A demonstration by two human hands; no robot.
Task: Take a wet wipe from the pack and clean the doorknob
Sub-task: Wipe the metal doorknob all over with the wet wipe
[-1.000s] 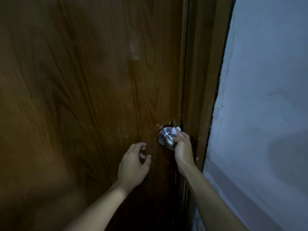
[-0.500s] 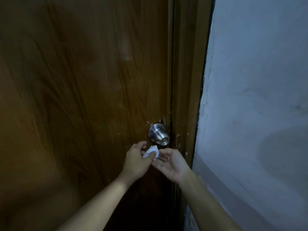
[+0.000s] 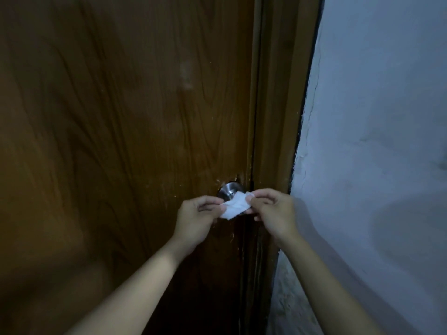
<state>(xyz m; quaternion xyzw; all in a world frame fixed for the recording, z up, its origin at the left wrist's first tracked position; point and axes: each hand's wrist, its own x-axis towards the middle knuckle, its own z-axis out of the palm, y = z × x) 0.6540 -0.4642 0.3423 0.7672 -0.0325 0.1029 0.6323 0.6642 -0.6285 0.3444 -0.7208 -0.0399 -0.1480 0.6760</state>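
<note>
The wet wipe (image 3: 234, 205) has come off the doorknob (image 3: 230, 190) and now hangs just in front of it, pinched by both the left hand (image 3: 196, 217) and right hand (image 3: 274, 211), likely refolding before more wiping.

Glossy wood-grain door (image 3: 121, 141); brushed metal doorknob (image 3: 228, 189); rough plastered wall (image 3: 375, 117)

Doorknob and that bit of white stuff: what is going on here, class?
A person stands at a closed wooden door. Both hands hold a small white wipe in front of the metal doorknob: the left hand pinches its left edge, the right hand its right. The wipe is pulled out between them and covers part of the knob.
</note>
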